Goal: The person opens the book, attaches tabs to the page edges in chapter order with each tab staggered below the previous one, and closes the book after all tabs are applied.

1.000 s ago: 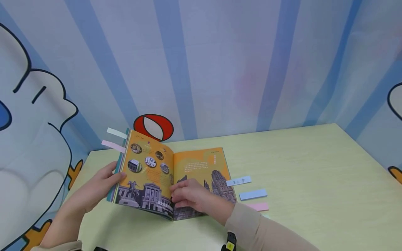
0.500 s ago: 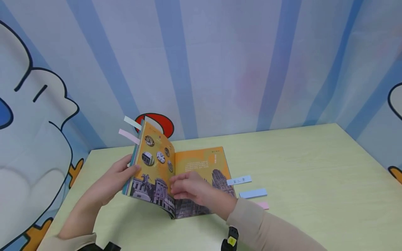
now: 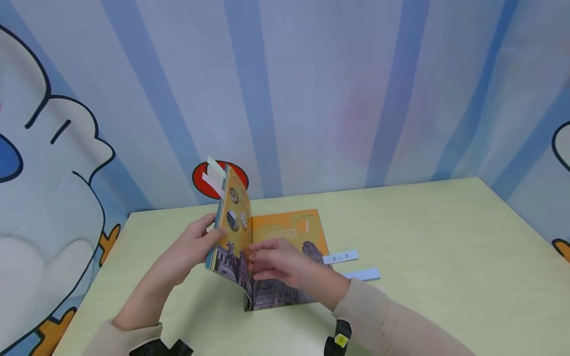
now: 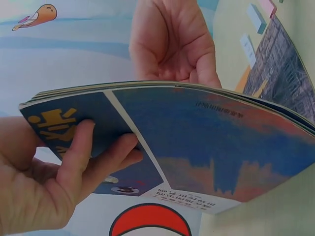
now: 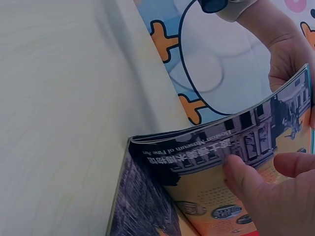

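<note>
An open book (image 3: 285,223) with orange pages and grey building pictures lies partly on the table. My left hand (image 3: 189,249) grips its raised left half, thumb on the page edge and fingers spread over the dark blue cover (image 4: 197,137) in the left wrist view. Two pale paper tabs (image 3: 213,184) stick out from that half. Close to the fold, my right hand (image 3: 282,263) has relaxed fingers; in the right wrist view a fingertip touches the left page (image 5: 206,152). A pale tab with handwriting (image 3: 340,256) juts past the right page.
A blue sticky-note strip (image 3: 364,274) lies on the pale table (image 3: 423,247), right of the book and partly behind my right wrist. A blue striped curtain (image 3: 311,99) with cartoon figures hangs along the back and sides.
My left hand has moved right and tilted the book's left half up toward upright, so its page is seen more edge-on. My right hand has stayed near the fold, shifting only slightly.
</note>
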{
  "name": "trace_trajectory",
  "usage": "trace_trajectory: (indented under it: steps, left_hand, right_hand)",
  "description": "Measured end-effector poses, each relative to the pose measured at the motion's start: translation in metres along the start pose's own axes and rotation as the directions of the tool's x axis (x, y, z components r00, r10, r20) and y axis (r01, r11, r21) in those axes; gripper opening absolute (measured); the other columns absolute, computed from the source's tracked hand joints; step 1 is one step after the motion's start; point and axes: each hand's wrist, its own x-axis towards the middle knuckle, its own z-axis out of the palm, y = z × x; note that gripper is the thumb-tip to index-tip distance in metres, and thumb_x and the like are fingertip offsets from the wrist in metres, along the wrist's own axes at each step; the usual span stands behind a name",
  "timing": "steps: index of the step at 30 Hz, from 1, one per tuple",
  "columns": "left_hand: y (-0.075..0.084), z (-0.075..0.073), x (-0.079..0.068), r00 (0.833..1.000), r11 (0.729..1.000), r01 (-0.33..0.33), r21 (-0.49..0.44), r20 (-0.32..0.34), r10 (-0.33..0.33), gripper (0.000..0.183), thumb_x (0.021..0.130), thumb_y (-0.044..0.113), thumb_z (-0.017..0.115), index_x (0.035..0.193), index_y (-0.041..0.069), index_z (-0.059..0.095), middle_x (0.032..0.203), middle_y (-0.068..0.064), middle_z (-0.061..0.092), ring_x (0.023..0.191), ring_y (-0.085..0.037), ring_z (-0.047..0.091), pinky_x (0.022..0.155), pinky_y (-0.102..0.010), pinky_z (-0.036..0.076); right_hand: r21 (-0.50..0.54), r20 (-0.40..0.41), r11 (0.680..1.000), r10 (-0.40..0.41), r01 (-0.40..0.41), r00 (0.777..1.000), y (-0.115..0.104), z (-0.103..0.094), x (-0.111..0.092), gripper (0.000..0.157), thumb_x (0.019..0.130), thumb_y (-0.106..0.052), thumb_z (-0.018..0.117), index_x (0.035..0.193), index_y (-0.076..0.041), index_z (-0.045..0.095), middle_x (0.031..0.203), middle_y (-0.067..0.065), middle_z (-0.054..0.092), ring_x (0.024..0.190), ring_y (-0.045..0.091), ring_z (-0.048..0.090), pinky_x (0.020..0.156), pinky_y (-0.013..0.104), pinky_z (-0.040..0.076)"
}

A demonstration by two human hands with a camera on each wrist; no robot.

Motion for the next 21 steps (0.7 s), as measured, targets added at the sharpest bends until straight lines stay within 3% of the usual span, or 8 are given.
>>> trace_trajectory:
  steps: [8, 16, 21]
  left_hand:
    - [0.008, 0.012, 0.009, 0.999, 0.999, 0.034, -0.006, 0.005, -0.034, 0.051, 0.099, 0.025, 0.043, 0.143, 0.003, 0.029, 0.121, -0.026, 0.053, 0.089, -0.025, 0.062, 0.073, -0.041, 0.054]
    - [0.011, 0.028, 0.015, 0.999, 0.999, 0.032, -0.02, -0.012, -0.032, 0.046, 0.098, 0.022, 0.045, 0.139, 0.003, 0.035, 0.117, -0.023, 0.054, 0.087, -0.025, 0.062, 0.072, -0.041, 0.055]
    - [0.013, 0.038, 0.018, 1.0, 1.0, 0.012, 0.002, -0.017, -0.012, 0.048, 0.097, 0.027, 0.049, 0.137, 0.003, 0.039, 0.114, -0.022, 0.057, 0.085, -0.025, 0.063, 0.071, -0.042, 0.055]
  right_hand:
    - [0.029, 0.044, 1.0, 0.001, -0.002, 0.999, -0.012, -0.007, -0.007, 0.038, 0.096, -0.014, 0.052, 0.128, 0.005, 0.05, 0.124, 0.02, 0.054, 0.097, 0.027, 0.062, 0.078, 0.038, 0.054]
    - [0.081, 0.007, 0.997, -0.01, 0.009, 1.0, -0.018, -0.011, -0.012, 0.039, 0.096, -0.018, 0.052, 0.127, 0.005, 0.05, 0.12, 0.02, 0.053, 0.094, 0.024, 0.058, 0.081, 0.039, 0.053]
    - [0.111, -0.003, 0.993, -0.033, 0.033, 0.999, -0.023, -0.013, -0.017, 0.039, 0.097, -0.02, 0.051, 0.128, 0.004, 0.049, 0.12, 0.019, 0.051, 0.101, 0.026, 0.055, 0.084, 0.04, 0.051]
